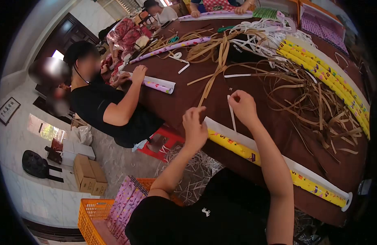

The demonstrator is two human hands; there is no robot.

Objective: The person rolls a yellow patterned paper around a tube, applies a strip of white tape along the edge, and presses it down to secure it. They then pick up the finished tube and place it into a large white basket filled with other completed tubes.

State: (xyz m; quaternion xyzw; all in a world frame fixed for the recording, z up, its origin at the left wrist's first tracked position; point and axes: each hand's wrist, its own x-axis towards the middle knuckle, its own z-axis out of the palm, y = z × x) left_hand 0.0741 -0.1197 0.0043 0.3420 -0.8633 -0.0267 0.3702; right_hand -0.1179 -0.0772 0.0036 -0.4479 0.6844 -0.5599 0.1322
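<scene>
A yellow patterned roll of wrapping paper (233, 146) lies along the near table edge, its white sheet edge showing and a white core at its right end. My left hand (195, 130) is at the roll's left end, fingers loosely bent and apart. Just beyond those fingertips is the lower end of a brown paper strip (209, 85). My right hand (244, 108) is raised above the table, thumb and fingers pinched on a narrow white strip (232, 118) that hangs down toward the roll.
Tangled brown strips (306, 102) and white strips (262, 34) cover the table's far right, beside finished yellow rolls (327, 77). A co-worker (111, 98) at left handles a purple roll (157, 84). An orange crate (90, 212) of purple rolls and a red stool (162, 143) stand below.
</scene>
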